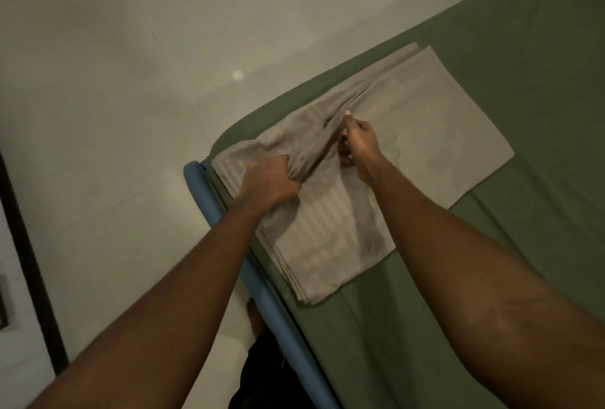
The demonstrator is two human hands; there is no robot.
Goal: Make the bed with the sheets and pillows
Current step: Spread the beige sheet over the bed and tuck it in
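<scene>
bed (523,114) wears its green fitted sheet; folded beige sheet (343,228) lies at the near corner. my left hand (268,183) and right hand (358,143) both clench its top layers. step looks like unfolding; next i'd lift and spread it.
</scene>
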